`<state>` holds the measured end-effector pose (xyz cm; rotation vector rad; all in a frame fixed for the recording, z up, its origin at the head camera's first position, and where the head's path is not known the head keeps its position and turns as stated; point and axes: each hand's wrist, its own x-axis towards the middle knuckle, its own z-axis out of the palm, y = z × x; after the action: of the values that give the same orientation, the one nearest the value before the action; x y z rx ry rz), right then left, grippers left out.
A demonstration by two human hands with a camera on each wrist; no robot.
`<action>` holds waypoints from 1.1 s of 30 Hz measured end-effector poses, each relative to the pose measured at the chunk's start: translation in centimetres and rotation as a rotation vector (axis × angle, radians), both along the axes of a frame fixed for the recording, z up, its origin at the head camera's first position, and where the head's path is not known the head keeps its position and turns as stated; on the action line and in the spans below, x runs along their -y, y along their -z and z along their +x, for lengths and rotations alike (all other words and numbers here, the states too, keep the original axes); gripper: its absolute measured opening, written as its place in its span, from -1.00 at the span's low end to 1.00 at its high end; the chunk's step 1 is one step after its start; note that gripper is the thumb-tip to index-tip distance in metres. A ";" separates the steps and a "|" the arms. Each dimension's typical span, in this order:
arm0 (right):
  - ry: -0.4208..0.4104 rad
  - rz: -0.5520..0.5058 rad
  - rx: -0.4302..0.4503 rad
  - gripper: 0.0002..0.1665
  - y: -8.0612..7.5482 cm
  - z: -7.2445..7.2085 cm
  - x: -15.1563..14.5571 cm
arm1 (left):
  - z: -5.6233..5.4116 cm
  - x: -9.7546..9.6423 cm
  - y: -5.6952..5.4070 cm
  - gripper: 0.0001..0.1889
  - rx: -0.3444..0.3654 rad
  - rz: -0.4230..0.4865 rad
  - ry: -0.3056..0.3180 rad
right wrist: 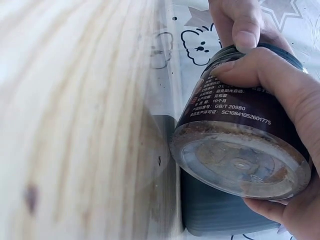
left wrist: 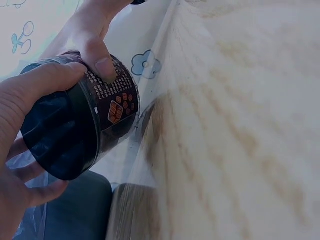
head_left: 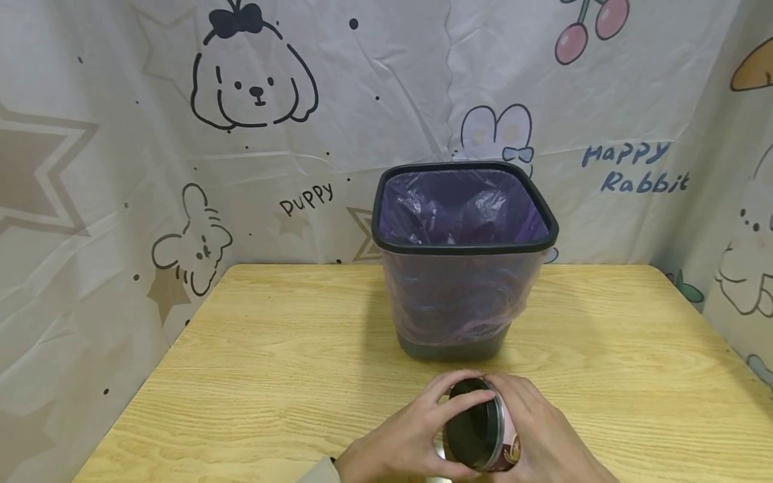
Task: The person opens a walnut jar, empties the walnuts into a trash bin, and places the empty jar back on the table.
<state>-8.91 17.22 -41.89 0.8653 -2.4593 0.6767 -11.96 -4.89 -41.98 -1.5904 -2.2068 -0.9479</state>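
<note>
A squat clear plastic jar (right wrist: pixel 240 165) with a dark printed label and a black lid (left wrist: pixel 62 130) is tilted on its side just above the table. My left hand (head_left: pixel 410 433) curls its thumb and fingers round the rim of the lid. Round the labelled body of the jar, my right hand (head_left: pixel 537 429) keeps a grip, its thumb lying across the label in the right wrist view. Through the clear base, a brownish residue shows along the bottom edge; the rest of the inside is hidden by the label.
A dark bin (head_left: pixel 449 349) lined with a purple plastic bag (head_left: pixel 465 288) stands on the wooden table (head_left: pixel 272 376), just beyond the hands. A cloth (head_left: pixel 338 80) with cartoon drawings hangs behind the table and along both sides.
</note>
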 end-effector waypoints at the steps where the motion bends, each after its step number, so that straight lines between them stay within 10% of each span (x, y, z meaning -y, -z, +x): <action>1: 0.000 0.000 -0.002 0.27 0.0 0.0 0.0 | 0.0 0.0 0.0 0.03 -0.004 0.004 -0.003; 33: -0.006 -0.008 -0.017 0.27 0.0 0.0 0.0 | -0.4 0.2 -0.3 -0.02 -0.111 -0.002 0.036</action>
<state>-8.94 17.21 -41.91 0.8727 -2.4383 0.6779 -12.39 -5.08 -41.71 -1.6477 -2.1123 -0.8457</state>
